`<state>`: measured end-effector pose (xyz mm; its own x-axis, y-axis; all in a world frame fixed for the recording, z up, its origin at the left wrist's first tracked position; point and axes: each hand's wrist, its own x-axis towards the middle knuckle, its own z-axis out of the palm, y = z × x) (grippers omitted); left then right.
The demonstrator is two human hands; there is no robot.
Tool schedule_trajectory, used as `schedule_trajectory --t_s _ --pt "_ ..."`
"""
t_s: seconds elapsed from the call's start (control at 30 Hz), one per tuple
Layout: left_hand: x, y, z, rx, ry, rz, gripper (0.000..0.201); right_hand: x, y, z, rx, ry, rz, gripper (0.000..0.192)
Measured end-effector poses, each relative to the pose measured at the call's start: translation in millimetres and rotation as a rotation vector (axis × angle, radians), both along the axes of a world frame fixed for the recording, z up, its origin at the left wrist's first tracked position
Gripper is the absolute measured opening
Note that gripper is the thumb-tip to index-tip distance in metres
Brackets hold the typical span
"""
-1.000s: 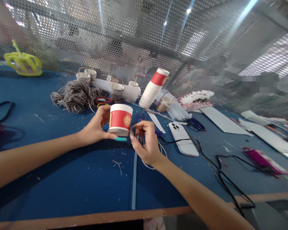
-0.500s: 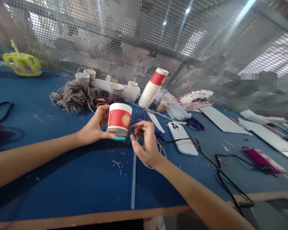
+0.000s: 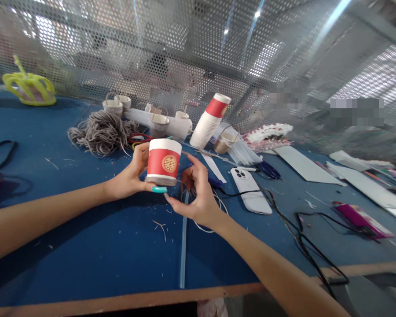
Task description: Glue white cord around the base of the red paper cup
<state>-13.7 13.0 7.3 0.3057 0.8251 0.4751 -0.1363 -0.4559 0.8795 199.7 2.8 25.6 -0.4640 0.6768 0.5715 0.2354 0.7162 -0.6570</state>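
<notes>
My left hand [image 3: 132, 171] is closed around the left side of a red and white paper cup [image 3: 163, 159] with a gold emblem, held tilted above the table. Grey-brown cord [image 3: 160, 180] is wound around the cup's lower edge. At the cup's right, my right hand [image 3: 198, 189] has its index fingertip by the upper wall and its thumb under the bottom edge, near my left thumb. Its other fingers curl behind, partly in shadow. Thin pale cord [image 3: 222, 204] loops beneath my right wrist. A clear glue stick [image 3: 184, 246] lies below the hands.
Behind stand a leaning stack of paper cups [image 3: 206, 121], a grey cord heap [image 3: 100, 132] and small cord-handled cups [image 3: 159, 123]. Scissors [image 3: 214, 155], a white phone [image 3: 251, 191] and black cables [image 3: 293, 233] lie to the right. A yellow basket [image 3: 29, 86] is far left.
The cup has turned, so its emblem faces me more and sits further left. My right hand has spread from a pinch beside the cup to index finger and thumb at its side and bottom.
</notes>
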Motion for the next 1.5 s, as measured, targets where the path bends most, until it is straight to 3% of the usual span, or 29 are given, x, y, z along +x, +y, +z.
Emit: schedule_trajectory --t_s 0.13,0.37,0.53,0.67,0.9,1.07,1.5 --pt "0.1 0.9 -2.8 0.012 0.016 -0.045 0.086 0.4 1.4 -1.3 0.001 0.08 -0.046 0.087" --pt "-1.8 1.7 -8.8 0.16 0.179 -0.103 0.096 0.7 -1.8 4.0 -0.118 0.024 0.076 0.083" --pt "-4.6 7.1 -15.9 0.424 0.234 0.121 0.124 3.0 -4.7 12.7 -0.127 -0.073 -0.015 0.087" --pt "-4.8 8.5 -19.7 0.501 0.251 0.213 0.121 3.3 -4.6 11.7 -0.07 -0.12 -0.052 0.086" --pt "-3.5 6.2 -16.0 0.462 0.242 0.237 0.105 5.4 -4.5 11.5 -0.018 -0.133 0.032 0.091" --pt "-4.0 5.2 -13.9 0.395 0.181 0.28 0.1 7.9 -5.1 15.2 0.023 -0.101 0.124 0.079" --pt "-3.1 6.6 -17.5 0.368 0.132 0.299 0.097 6.2 -2.1 6.8 0.017 0.0 0.032 0.063"
